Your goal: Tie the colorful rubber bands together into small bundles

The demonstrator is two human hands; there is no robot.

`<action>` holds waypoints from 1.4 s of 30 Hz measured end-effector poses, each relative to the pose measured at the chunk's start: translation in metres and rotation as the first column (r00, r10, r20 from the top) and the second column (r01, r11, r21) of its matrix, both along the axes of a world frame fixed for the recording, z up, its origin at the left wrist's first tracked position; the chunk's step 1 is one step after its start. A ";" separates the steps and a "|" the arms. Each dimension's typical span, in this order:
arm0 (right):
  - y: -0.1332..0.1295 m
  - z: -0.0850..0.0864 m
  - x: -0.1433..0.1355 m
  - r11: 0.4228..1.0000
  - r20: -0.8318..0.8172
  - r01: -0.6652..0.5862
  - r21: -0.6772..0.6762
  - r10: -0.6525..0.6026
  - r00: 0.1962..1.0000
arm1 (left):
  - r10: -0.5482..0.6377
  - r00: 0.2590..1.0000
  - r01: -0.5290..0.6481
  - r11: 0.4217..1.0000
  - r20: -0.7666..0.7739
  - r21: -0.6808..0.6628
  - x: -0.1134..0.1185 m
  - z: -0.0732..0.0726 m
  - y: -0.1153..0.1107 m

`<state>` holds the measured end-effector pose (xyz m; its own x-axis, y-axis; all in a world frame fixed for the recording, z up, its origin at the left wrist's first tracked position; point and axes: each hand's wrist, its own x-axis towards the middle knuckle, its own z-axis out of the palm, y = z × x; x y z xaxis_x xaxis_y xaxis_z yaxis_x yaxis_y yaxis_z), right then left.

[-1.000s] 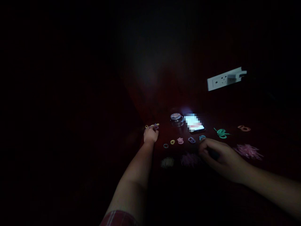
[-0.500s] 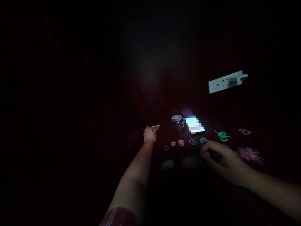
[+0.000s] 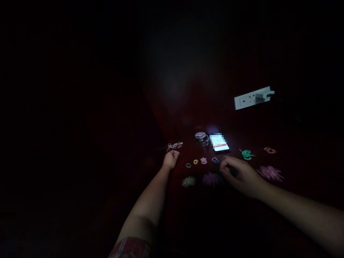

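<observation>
My left hand (image 3: 171, 159) is closed in a pinch just in front of a mixed pile of small coloured rubber bands (image 3: 175, 146). What its fingertips hold, if anything, is too small to make out. My right hand (image 3: 240, 176) hovers with curled fingers to the right of a purple band cluster (image 3: 215, 160); its fingertips are dark, and I cannot see what is in them. To the left lie pink bands (image 3: 203, 161), yellow bands (image 3: 195, 162) and a dark greenish band (image 3: 188, 165). Nearer me are a pale yellowish pile (image 3: 189, 181) and a purple pile (image 3: 211, 178).
A lidded clear jar (image 3: 201, 139) stands behind the bands, beside a lit phone (image 3: 221, 146). Green bands (image 3: 246, 154), orange bands (image 3: 270, 150) and a pink pile (image 3: 271, 173) lie to the right. A socket strip (image 3: 251, 99) with a plug is farther back. The surroundings are very dark.
My left hand has drawn back toward me from the mixed pile, which now shows more fully. The view has shifted slightly. My right hand stays closed near the row and now covers the blue bands.
</observation>
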<state>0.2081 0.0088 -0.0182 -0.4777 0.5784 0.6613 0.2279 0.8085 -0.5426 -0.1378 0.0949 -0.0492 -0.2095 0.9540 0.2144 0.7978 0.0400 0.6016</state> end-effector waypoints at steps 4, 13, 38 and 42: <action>0.000 0.000 0.002 1.000 -0.005 0.004 0.011 -0.004 1.000 | -0.020 0.999 0.018 0.999 0.049 0.049 0.002 -0.003 -0.027; 0.002 0.000 0.003 1.000 0.008 -0.003 0.005 0.003 1.000 | -0.123 0.968 0.094 0.986 0.218 0.141 0.007 0.003 -0.047; -0.011 0.009 0.006 0.987 0.039 -0.156 0.049 0.154 0.987 | -0.527 0.697 0.715 0.562 -0.487 0.416 0.150 0.069 -0.131; -0.011 0.009 0.006 0.987 0.024 -0.148 0.057 0.146 0.989 | -0.512 0.692 0.718 0.558 -0.509 0.415 0.150 0.069 -0.131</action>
